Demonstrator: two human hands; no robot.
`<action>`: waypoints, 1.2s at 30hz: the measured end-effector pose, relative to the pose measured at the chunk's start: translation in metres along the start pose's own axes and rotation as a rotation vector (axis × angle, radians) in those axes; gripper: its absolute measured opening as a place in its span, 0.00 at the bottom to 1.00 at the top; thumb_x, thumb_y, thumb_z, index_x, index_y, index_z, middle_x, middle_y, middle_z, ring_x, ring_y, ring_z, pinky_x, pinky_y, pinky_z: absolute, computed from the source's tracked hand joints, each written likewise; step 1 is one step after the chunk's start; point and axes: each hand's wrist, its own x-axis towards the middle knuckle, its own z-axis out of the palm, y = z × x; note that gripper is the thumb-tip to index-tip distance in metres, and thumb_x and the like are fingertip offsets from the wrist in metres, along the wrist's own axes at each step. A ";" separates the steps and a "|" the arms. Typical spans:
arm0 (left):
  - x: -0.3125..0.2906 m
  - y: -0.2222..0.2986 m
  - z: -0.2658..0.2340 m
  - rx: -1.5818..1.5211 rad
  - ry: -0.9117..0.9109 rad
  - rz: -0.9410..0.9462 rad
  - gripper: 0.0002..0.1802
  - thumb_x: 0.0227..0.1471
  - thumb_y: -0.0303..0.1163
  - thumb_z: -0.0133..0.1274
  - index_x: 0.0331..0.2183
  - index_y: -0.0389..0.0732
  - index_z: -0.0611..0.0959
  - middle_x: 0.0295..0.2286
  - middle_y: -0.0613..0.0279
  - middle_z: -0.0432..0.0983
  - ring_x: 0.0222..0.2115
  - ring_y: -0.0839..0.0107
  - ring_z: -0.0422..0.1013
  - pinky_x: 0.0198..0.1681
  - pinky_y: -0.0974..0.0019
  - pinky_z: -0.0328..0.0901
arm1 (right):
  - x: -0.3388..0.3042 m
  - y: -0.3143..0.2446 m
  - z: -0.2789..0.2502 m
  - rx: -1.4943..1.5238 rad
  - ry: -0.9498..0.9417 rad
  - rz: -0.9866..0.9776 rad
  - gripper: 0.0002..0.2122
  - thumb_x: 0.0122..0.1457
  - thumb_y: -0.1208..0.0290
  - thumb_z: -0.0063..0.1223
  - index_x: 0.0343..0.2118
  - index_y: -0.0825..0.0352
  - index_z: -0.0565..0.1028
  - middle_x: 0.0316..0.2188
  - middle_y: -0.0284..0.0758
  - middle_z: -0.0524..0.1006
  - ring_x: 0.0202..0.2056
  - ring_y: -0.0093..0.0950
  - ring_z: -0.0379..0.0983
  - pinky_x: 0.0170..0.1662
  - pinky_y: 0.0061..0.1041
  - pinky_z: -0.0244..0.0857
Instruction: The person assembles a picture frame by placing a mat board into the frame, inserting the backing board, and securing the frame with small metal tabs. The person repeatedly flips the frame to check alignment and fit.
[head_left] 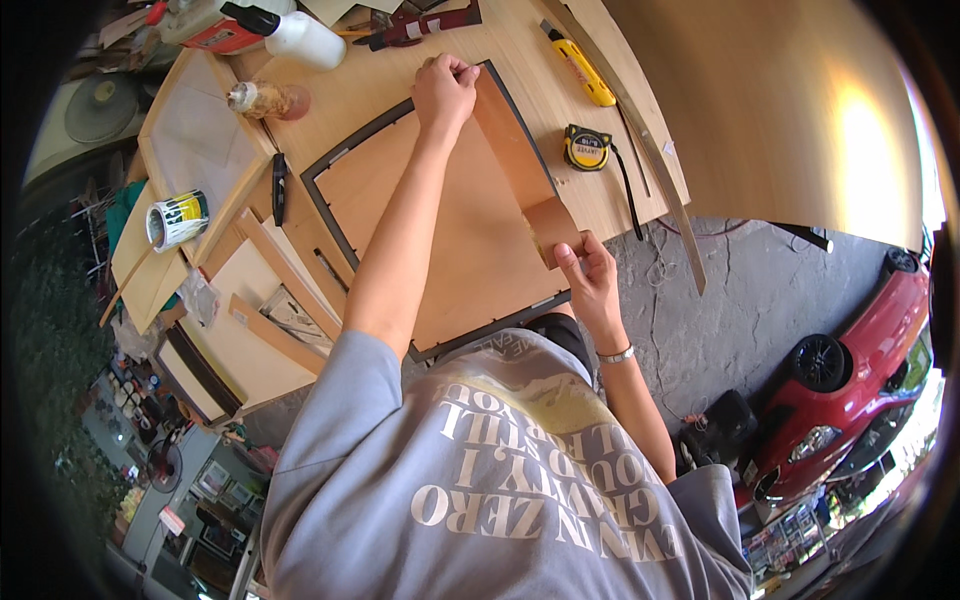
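A black picture frame (329, 222) lies face down on the wooden bench, with a brown backing board (465, 240) inside it. Along its right side stretches a strip of wide brown tape (512, 145), running from the far corner to a part-unrolled loop or roll (550, 222). At that far corner my left hand (446, 92) is closed, its fingertips pinching the tape's end. My right hand (590, 280) grips the roll end between thumb and fingers, near the frame's right edge. Whether the strip is stuck down along its length, I cannot tell.
Right of the frame are a tape measure (587, 148), a yellow utility knife (580, 70) and a long thin strip (640, 140) overhanging the bench edge. A black marker (279, 190), an open glue can (178, 220), bottles (300, 40) and wood offcuts crowd the left.
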 end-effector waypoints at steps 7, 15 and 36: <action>0.015 0.024 0.004 -0.137 -0.119 -0.178 0.15 0.53 0.37 0.67 0.28 0.35 0.83 0.23 0.58 0.81 0.23 0.66 0.76 0.31 0.62 0.69 | 0.024 -0.006 -0.024 0.013 -0.033 0.047 0.17 0.66 0.57 0.59 0.34 0.70 0.76 0.24 0.30 0.76 0.29 0.19 0.67 0.36 0.24 0.64; 0.013 0.038 0.002 -0.159 -0.067 -0.207 0.14 0.52 0.35 0.68 0.28 0.34 0.83 0.22 0.60 0.81 0.22 0.69 0.74 0.30 0.64 0.69 | 0.031 -0.005 -0.031 0.025 -0.071 0.066 0.15 0.66 0.59 0.59 0.36 0.70 0.77 0.26 0.31 0.79 0.29 0.21 0.70 0.37 0.24 0.66; 0.013 0.026 0.010 -0.163 -0.016 -0.195 0.16 0.51 0.38 0.69 0.27 0.35 0.85 0.22 0.59 0.82 0.21 0.67 0.75 0.30 0.63 0.70 | 0.032 0.006 -0.027 0.014 -0.049 0.054 0.15 0.66 0.59 0.59 0.36 0.70 0.76 0.27 0.32 0.78 0.29 0.22 0.70 0.38 0.24 0.67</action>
